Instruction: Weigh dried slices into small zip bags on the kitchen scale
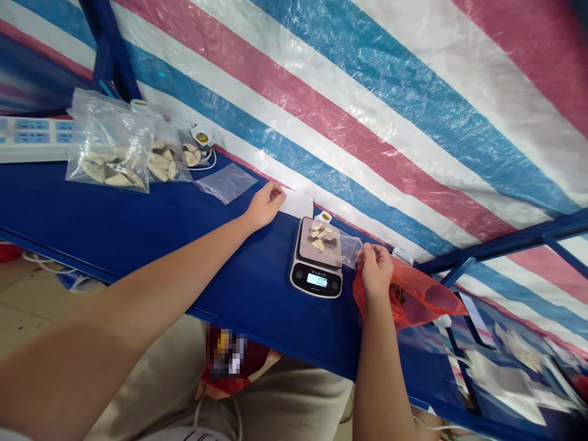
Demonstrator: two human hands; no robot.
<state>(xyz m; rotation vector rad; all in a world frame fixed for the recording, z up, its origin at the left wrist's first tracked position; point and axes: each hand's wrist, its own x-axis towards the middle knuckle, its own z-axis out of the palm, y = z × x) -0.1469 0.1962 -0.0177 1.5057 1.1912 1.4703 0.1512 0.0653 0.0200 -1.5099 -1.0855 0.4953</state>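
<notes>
A small digital kitchen scale (316, 278) stands on the blue tabletop, its display lit with a number I read as about 108. On its pan lies a clear plastic bag (351, 248) holding several pale, dark-edged dried slices (321, 236). My right hand (376, 269) pinches the free end of this bag at the scale's right side. My left hand (266, 205) is left of the scale with fingers curled closed, at the edge of a white sheet of paper (297, 203); whether it grips the paper is hidden. A red plastic bag (422, 300) with dark contents lies beside my right wrist.
Filled zip bags (110, 147) of slices stand at the left by a white power strip (34, 138). A flat, clear bag (227, 182) lies near my left hand. Striped sheeting (321, 104) hangs behind the blue table (138, 214). A phone (478, 321) is at the right.
</notes>
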